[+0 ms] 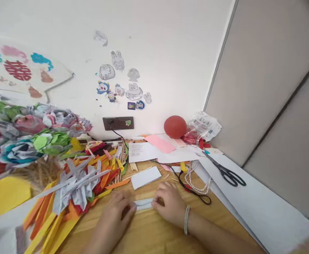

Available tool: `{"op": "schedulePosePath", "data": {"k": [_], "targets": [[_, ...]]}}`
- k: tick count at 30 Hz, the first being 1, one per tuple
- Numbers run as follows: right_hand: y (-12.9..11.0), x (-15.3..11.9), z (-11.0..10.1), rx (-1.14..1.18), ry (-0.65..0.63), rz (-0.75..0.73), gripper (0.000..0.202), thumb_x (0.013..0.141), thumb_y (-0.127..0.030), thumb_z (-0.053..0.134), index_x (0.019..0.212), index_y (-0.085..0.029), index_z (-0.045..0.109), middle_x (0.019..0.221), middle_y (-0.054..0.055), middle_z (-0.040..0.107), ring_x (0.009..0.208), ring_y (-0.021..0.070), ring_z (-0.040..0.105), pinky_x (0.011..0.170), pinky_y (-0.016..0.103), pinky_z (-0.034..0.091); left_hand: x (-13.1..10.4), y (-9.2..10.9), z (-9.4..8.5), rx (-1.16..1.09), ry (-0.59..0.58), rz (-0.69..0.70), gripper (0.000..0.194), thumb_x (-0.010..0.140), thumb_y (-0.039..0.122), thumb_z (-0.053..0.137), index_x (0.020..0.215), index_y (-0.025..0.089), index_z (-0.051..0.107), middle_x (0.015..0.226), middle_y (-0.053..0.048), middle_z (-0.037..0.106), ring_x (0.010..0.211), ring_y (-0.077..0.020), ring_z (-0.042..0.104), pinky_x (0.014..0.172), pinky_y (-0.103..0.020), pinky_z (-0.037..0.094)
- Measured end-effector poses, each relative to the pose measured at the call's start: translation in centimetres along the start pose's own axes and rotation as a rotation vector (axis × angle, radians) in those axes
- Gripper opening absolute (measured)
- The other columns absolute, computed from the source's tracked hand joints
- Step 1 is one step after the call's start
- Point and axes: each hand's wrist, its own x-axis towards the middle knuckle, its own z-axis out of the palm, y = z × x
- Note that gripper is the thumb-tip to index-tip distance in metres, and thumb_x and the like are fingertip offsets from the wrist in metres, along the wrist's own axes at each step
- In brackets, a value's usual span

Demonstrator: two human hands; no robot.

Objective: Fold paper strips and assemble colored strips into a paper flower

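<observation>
Between both hands (pixel 141 208) — a narrow folded white strip (pixel 144 204).

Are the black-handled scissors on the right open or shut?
Shut, as far as I can see: the black-handled metal scissors lie on the large white paper sheet, their blades together in one narrow line.

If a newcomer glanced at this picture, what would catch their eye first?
Probably the glossy red balloon against the white wall at the back of the table. Next might come the heap of orange, yellow and white folded paper strips on the left, then the black-handled scissors lying on white paper at the right.
</observation>
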Motion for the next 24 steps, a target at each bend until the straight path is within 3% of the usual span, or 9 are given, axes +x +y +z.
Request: {"op": "schedulePosePath", "data": {"k": [6, 10, 13, 15, 18, 24], "targets": [[-0.3, -0.2, 0.3, -0.089, 0.018, 0.017, 0.008, 0.069, -0.02, 0.062, 0.064, -0.017, 0.055, 0.074, -0.001, 0.052, 0.078, 0.0156, 0.043, 0.069, 0.029, 0.026, 0.1, 1.1, 0.2, 0.072, 0.072, -0.094, 0.02, 0.077, 0.028, 0.044, 0.065, 0.018, 0.055, 0.075, -0.005, 0.055, 0.076, -0.0226, 0.049, 0.07, -0.036, 0.038], [-0.6, -0.2, 0.9, -0.15, 0.014, -0.162, 0.005, 0.078, -0.024, 0.057, 0.079, -0.019, 0.058, 0.079, 0.0, 0.051, 0.079, 0.0154, 0.042, 0.07, 0.028, 0.028, 0.1, 1.2, 0.4, 0.088, 0.078, -0.126, 0.017, 0.075, 0.028, 0.046, 0.063, 0.018, 0.053, 0.078, -0.006, 0.054, 0.079, -0.0236, 0.049, 0.07, -0.036, 0.038], [-0.7, -0.1, 1.1, -0.198, -0.006, -0.273, 0.019, 0.083, -0.036, 0.05, 0.079, -0.02, 0.06, 0.076, 0.001, 0.048, 0.075, 0.015, 0.039, 0.066, 0.027, 0.028, 0.2, 0.6, 0.4, 0.08, 0.092, -0.136, 0.014, 0.073, 0.028, 0.049, 0.063, 0.019, 0.052, 0.081, -0.006, 0.053, 0.082, -0.0241, 0.049, 0.073, -0.036, 0.037], [-0.5, -0.2, 0.7, -0.226, -0.024, -0.352, 0.019, 0.084, -0.036, 0.048, 0.083, -0.023, 0.062, 0.078, 0.001, 0.047, 0.076, 0.0154, 0.038, 0.065, 0.027, 0.027, 0.2, 0.1, 0.4, 0.061, 0.1, -0.135, 0.013, 0.072, 0.029, 0.051, 0.064, 0.019, 0.051, 0.081, -0.005, 0.053, 0.083, -0.0236, 0.049, 0.074, -0.036, 0.038], [0.1, -0.4, -0.8, -0.255, -0.08, -0.446, 0.018, 0.082, -0.022, 0.051, 0.093, -0.031, 0.062, 0.083, 0.002, 0.047, 0.078, 0.0161, 0.037, 0.065, 0.028, 0.026, 0.2, -0.5, 0.5, 0.038, 0.098, -0.14, 0.012, 0.071, 0.03, 0.052, 0.065, 0.019, 0.051, 0.081, -0.004, 0.053, 0.082, -0.023, 0.049, 0.074, -0.036, 0.038], [1.3, -0.4, -3.2, -0.231, -0.186, -0.451, 0.024, 0.084, -0.022, 0.046, 0.095, -0.034, 0.063, 0.076, 0.001, 0.048, 0.073, 0.0143, 0.038, 0.062, 0.028, 0.026, 0.1, -0.6, 0.5, 0.037, 0.134, -0.129, 0.009, 0.071, 0.029, 0.052, 0.07, 0.02, 0.052, 0.081, -0.003, 0.053, 0.082, -0.0234, 0.05, 0.073, -0.036, 0.039]]}}
